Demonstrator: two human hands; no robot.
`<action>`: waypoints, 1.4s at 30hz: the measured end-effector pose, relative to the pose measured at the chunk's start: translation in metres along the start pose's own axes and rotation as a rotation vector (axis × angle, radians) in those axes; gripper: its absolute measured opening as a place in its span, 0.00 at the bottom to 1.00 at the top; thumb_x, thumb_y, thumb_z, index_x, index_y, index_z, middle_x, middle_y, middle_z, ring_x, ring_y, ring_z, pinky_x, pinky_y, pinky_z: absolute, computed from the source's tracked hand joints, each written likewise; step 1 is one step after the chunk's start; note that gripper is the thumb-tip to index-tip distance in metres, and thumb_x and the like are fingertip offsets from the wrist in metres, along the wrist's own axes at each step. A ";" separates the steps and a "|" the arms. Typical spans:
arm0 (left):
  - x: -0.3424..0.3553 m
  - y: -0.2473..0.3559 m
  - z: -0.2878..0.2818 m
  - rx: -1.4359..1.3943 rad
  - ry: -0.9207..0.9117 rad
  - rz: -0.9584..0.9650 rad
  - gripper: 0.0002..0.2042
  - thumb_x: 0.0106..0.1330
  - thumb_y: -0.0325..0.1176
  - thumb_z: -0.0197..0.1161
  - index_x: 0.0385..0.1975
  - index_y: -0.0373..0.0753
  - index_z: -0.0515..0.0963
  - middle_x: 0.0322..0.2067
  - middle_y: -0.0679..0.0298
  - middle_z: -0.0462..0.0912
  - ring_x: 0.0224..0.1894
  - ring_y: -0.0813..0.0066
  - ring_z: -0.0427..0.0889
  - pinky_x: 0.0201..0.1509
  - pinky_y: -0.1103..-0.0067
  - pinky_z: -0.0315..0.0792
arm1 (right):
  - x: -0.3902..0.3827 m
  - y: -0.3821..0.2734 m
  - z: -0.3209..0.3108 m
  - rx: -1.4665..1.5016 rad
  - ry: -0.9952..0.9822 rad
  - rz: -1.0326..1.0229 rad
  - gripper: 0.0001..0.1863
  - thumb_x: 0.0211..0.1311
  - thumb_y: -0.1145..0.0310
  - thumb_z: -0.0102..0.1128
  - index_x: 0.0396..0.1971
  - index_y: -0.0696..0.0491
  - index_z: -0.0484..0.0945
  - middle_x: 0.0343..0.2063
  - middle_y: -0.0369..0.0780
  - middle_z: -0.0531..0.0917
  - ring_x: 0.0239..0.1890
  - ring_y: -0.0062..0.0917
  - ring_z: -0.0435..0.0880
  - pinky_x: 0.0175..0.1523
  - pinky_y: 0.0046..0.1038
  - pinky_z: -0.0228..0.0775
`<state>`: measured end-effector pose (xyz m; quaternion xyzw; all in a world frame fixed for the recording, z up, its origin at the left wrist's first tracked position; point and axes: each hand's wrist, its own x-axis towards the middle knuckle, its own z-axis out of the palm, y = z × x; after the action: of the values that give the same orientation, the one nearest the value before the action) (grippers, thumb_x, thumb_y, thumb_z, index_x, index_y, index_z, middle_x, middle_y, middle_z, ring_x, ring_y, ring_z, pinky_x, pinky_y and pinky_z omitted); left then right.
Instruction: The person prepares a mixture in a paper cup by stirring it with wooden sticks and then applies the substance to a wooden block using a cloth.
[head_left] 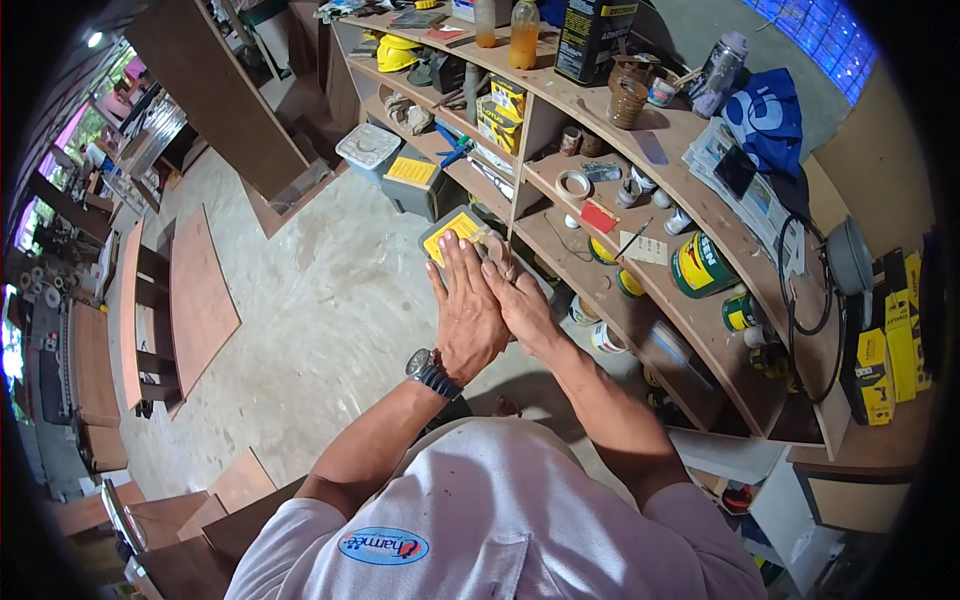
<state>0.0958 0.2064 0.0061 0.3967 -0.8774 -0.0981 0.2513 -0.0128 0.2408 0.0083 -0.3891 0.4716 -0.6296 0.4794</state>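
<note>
My left hand [466, 305] and my right hand [523, 305] meet in front of my chest, the palm of the right laid against the side of the left. The left fingers are stretched out and lie close together, pointing away from me. The right fingers are partly hidden behind the left hand, and those that show look extended. I see no object held in either hand, though the space between the palms is hidden. A dark wristwatch [432, 373] is on my left wrist. Just beyond the fingertips sits a grey box with a yellow label [441, 231].
Wooden shelves [640, 250] curve along the right, with paint cans [703, 264], a tape roll [573, 185], an orange-filled bottle [524, 35] and a blue bag [768, 115]. A grey bin [412, 183] stands beside them. Wooden panels [200, 305] are on the left, near a brown pillar [225, 100].
</note>
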 end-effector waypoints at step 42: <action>0.134 -0.118 0.039 -2.092 -0.440 -0.864 0.19 0.80 0.53 0.53 0.46 0.42 0.78 0.29 0.64 0.81 0.29 0.72 0.82 0.33 0.76 0.79 | 0.139 -0.001 0.035 -0.395 0.165 0.146 0.09 0.68 0.70 0.55 0.43 0.58 0.74 0.22 0.46 0.81 0.20 0.35 0.82 0.21 0.40 0.70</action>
<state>0.0774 0.0268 -0.0226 0.2359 -0.1826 -0.9227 0.2443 -0.0129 0.0981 0.0233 -0.3871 0.6505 -0.5183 0.3980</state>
